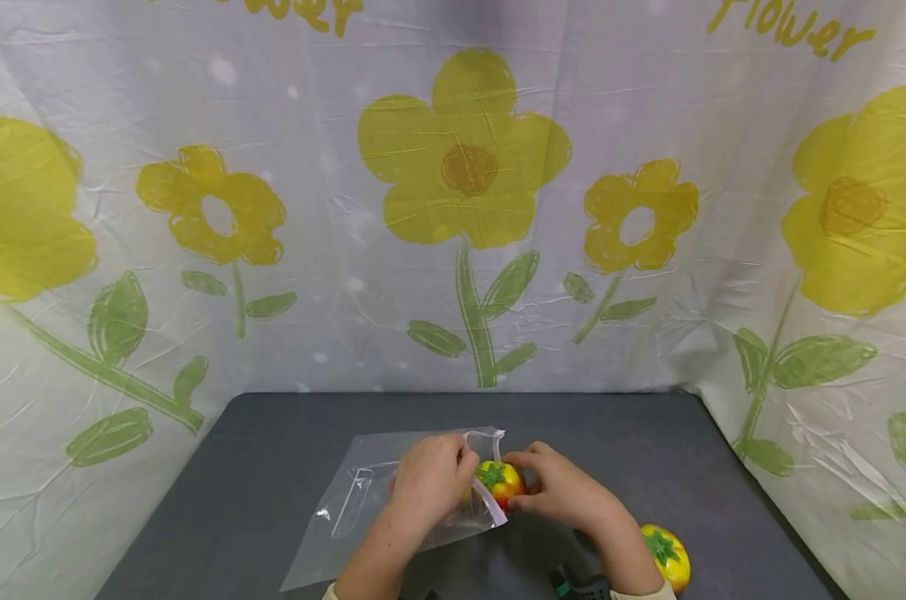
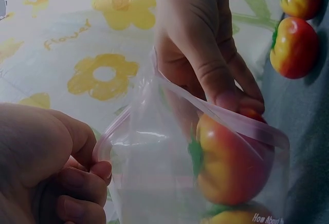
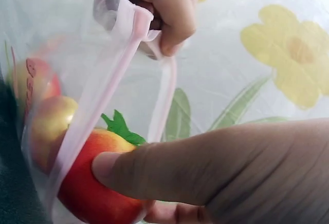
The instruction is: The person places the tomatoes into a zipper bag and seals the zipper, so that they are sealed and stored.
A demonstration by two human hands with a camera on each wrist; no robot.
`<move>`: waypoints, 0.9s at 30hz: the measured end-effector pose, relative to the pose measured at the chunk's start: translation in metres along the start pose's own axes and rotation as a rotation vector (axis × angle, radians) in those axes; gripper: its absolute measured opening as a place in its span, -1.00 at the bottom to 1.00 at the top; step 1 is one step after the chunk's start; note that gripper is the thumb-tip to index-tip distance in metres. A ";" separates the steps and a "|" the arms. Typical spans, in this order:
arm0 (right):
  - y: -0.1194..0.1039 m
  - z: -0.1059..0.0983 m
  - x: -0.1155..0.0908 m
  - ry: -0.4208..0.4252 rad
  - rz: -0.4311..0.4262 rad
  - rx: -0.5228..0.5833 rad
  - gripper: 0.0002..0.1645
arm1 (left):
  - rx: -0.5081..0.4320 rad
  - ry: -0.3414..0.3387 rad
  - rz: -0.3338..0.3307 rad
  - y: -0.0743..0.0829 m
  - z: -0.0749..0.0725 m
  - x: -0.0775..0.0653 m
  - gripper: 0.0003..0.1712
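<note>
A clear zip bag with a pale pink zip edge lies toward the left of the dark table, its mouth facing right. My left hand pinches the upper rim of that mouth and holds it apart. Between the thumb and fingers of my right hand is a red-and-yellow tomato with a green leafy top. In the right wrist view the zip edge crosses in front of this tomato, which sits partly inside the opening. Deeper in the bag, other tomatoes show through the plastic.
Beside my right forearm another tomato rests on the table. Two loose tomatoes appear in the left wrist view, the nearer one close to the other. A white curtain with painted yellow flowers stands around the table.
</note>
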State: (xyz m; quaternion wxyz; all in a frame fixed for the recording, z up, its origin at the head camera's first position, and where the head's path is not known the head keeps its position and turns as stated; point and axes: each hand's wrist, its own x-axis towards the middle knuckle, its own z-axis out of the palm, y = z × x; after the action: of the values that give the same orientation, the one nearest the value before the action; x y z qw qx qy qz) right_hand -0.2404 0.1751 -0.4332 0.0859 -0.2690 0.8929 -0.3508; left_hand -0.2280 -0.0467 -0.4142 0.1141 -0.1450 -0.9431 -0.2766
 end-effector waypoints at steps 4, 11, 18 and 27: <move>0.001 0.004 0.004 0.002 -0.010 0.028 -0.39 | 0.009 0.004 0.013 0.000 0.000 0.000 -0.65; -0.001 0.011 0.009 -0.017 -0.099 0.061 -0.50 | 0.024 0.014 0.018 0.000 -0.001 0.000 -0.67; -0.004 0.013 0.011 -0.072 -0.111 0.061 -0.41 | 0.019 0.022 0.008 0.000 -0.002 -0.001 -0.68; 0.002 0.006 0.006 -0.099 -0.039 0.133 -0.41 | 0.020 0.011 -0.035 0.000 -0.004 0.000 -0.67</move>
State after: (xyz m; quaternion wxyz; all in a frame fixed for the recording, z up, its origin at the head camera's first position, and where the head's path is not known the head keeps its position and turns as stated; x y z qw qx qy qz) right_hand -0.2444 0.1693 -0.4387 0.1409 -0.2970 0.8569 -0.3970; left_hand -0.2275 -0.0489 -0.4115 0.1159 -0.1256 -0.9476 -0.2701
